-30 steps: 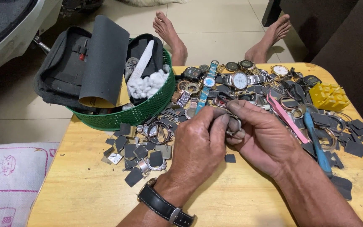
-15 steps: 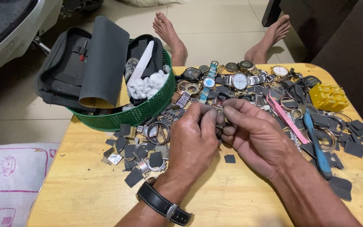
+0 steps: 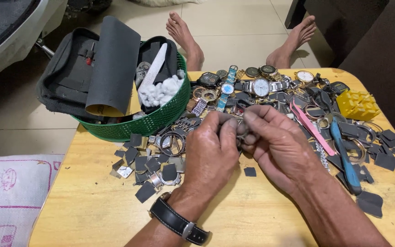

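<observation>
The fingers [image 3: 228, 130] of both hands meet over the middle of the tabletop [image 3: 92, 206], pinched shut on a small dark metal watch part [image 3: 242, 129] that shows only as a sliver between the fingertips; what kind of part it is cannot be told. The left hand [image 3: 211, 153] curls over it from the near side, a black leather-strapped wristwatch [image 3: 179, 221] on its wrist. The right hand [image 3: 277, 146] closes in from the other side, thumb and forefinger pressed on the same piece.

Just beside the left hand lie flat dark grey scraps [image 3: 145, 192], angular and matte, mixed with round metal watch cases [image 3: 172, 144]. Beyond the knuckles sits a heap of wristwatches [image 3: 260, 86], with steel bracelets and round glass faces. To the right lie a pink strap [image 3: 314, 130], a blue-handled tool [image 3: 344, 155] and a yellow ribbed plastic block [image 3: 357, 104].

At the far left corner stands a green plastic mesh basket [image 3: 161, 120] holding a black zip case [image 3: 67, 77], a rolled dark grey sheet [image 3: 113, 64] and white cotton wads [image 3: 161, 93]. The tabletop is pale varnished wood with rounded corners.
</observation>
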